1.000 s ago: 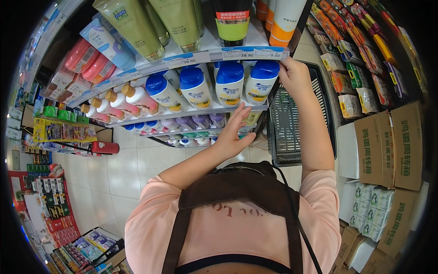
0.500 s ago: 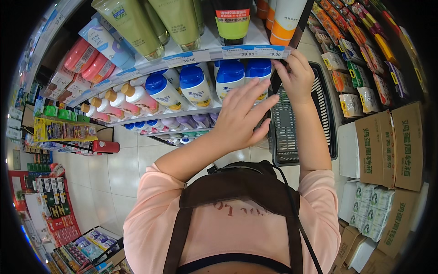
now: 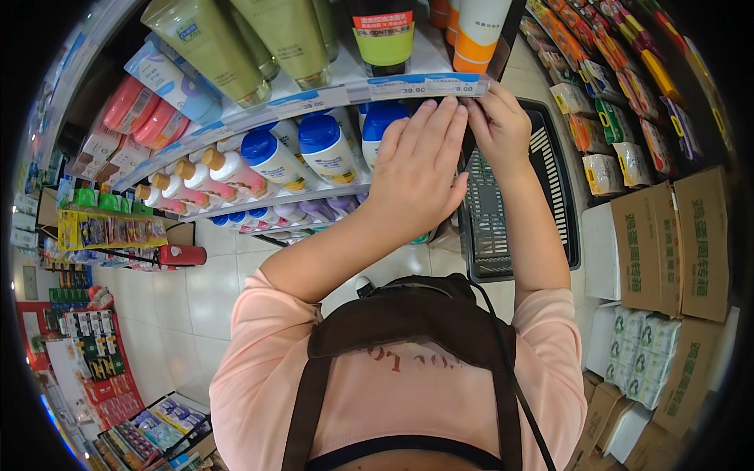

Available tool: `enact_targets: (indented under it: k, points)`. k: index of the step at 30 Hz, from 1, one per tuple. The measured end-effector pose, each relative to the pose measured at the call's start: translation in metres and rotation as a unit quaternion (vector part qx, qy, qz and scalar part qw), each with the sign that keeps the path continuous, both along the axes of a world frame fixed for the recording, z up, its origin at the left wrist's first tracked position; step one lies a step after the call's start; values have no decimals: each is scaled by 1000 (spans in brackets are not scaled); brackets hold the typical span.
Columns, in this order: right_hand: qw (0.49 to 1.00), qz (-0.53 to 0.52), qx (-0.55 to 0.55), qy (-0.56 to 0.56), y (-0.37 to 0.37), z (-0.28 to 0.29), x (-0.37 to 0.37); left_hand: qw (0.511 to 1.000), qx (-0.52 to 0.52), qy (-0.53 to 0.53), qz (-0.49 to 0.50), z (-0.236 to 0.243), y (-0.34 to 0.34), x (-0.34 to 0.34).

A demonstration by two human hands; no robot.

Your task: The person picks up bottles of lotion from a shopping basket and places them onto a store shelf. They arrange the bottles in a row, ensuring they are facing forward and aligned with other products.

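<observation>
My left hand [image 3: 416, 161] is open, its fingers stretched out side by side. Its fingertips reach just below the shelf's price label strip [image 3: 338, 96], in front of white shampoo bottles with blue caps [image 3: 326, 149]. Whether it touches a bottle is hidden. At the strip's right end, my right hand [image 3: 501, 129] is closed round the corner, with fingers curled over it and the thumb below. On the shelf above stand green tubes [image 3: 290, 35], a black and lime tube [image 3: 382, 39] and a white and orange tube [image 3: 479, 35].
A dark shopping basket [image 3: 485, 216] is below my right forearm. Pink bottles with wooden-look caps [image 3: 236, 173] stand left of the shampoo. Packaged snacks [image 3: 609, 110] hang at the right, above cardboard boxes [image 3: 648, 251] and wrapped tissue packs [image 3: 640, 353]. A red cylinder [image 3: 182, 255] juts out at the left.
My left hand has moved up toward the label strip, its spread fingers drawing together. My right hand stays at the shelf corner. The whole view has shifted slightly.
</observation>
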State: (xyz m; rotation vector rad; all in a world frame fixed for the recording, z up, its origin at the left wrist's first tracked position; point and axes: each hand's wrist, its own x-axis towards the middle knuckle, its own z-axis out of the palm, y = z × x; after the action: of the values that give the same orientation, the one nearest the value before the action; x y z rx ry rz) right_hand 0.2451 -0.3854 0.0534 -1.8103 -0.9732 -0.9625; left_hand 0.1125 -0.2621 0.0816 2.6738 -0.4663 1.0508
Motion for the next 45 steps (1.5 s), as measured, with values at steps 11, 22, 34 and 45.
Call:
enact_targets:
  k: [11, 22, 34, 45]
  points:
    - [999, -8, -53, 8, 2, -2, 0, 994, 87, -24, 65, 0, 11, 6]
    - [992, -24, -126, 8, -4, 2, 5, 993, 96, -30, 58, -1, 11, 8]
    - [980, -30, -196, 21, -10, 10, 2, 995, 83, -41, 45, -3, 9, 11]
    - [984, -29, -177, 23, -11, 11, 3, 995, 80, -41, 50, -1, 7, 14]
